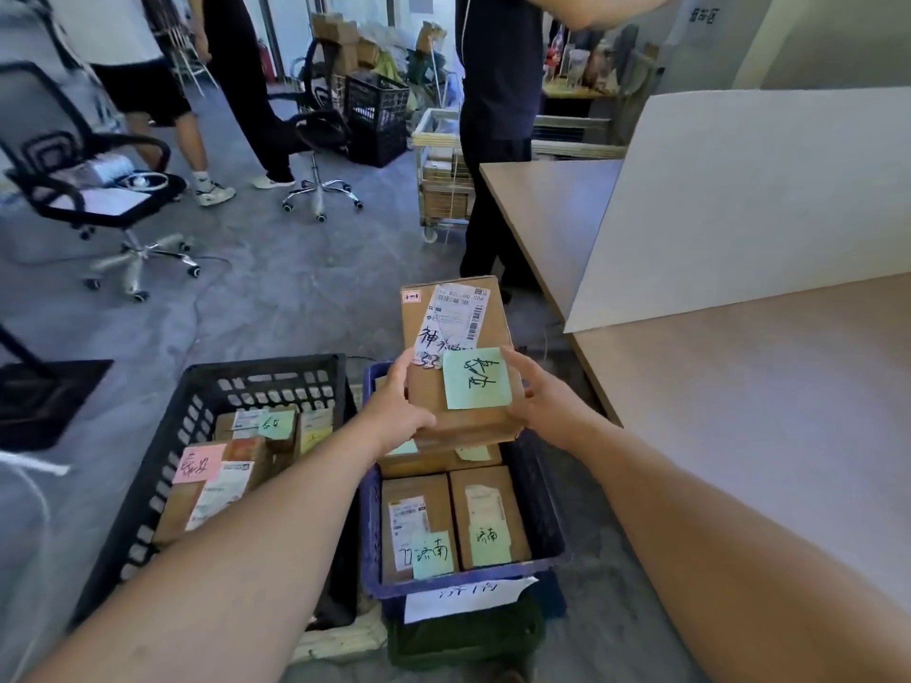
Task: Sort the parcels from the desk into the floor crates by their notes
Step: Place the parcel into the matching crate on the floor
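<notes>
I hold a brown cardboard parcel (456, 332) with a white shipping label and a green handwritten note (476, 378) above the blue crate (544, 529). My left hand (402, 411) grips its left edge, and my right hand (537, 399) grips its right edge. The blue crate holds several boxes with green notes and has a white paper label (466, 596) on its front. Left of it stands a black crate (148, 485) with several parcels, one with a pink note (198, 463). The desk (739, 386) lies to the right.
A white board (739, 199) leans upright on the desk. A person in dark clothes (498, 140) stands by the desk's far corner beside a wire cart (441, 189). Two office chairs (98, 189) and other people stand on the grey floor to the left and behind.
</notes>
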The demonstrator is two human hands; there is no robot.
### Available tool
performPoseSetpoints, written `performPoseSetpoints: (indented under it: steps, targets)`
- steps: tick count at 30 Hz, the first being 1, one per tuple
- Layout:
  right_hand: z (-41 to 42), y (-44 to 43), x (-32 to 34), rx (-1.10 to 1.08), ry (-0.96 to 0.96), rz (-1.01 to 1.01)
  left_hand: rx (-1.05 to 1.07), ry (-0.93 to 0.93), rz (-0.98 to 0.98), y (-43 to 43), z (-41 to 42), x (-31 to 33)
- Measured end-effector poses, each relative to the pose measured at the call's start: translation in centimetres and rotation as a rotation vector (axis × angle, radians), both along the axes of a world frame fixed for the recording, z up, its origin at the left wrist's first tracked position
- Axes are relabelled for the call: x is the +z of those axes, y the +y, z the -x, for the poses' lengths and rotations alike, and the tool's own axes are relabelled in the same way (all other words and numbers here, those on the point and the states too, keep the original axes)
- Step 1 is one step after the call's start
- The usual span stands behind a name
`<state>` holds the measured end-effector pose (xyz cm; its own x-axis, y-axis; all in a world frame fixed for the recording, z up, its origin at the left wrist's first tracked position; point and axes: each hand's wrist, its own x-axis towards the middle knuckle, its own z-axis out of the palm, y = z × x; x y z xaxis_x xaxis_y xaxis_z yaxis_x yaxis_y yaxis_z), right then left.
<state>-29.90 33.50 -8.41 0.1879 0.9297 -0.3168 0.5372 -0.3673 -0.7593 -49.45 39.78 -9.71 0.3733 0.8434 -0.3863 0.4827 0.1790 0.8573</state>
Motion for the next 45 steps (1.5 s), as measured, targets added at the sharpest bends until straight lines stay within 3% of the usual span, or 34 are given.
performPoseSetpoints:
  steps: [7,12,25,35,37,41,45]
  targets:
    - [-1.4,4.2,-1.1,0.128,-0.029,0.021,0.106,0.052,-0.019,1.4,-1.0,-0.3]
    - [-1.3,6.6,-3.0,0.046,0.116,0.022,0.269,0.102,-0.038,1.5,-1.4,-1.3]
    - [6.6,10.8,-10.2,0.255,0.039,0.182,0.535,0.176,0.168,-0.5,5.2,-9.1]
    - [11.2,12.5,-17.2,0.187,-0.021,0.252,0.321,0.211,0.327,-0.2,10.1,-17.3]
    - [11.9,12.5,-18.2,0.136,0.003,0.269,0.264,0.327,0.233,0.5,11.5,-16.8]
    - [13.7,12.4,-19.0,0.045,0.019,0.279,0.404,0.617,-0.075,3.5,15.4,-15.7]
    - [15.5,12.1,-18.9,-0.111,-0.06,0.264,0.275,0.678,0.008,7.1,18.1,-15.9]
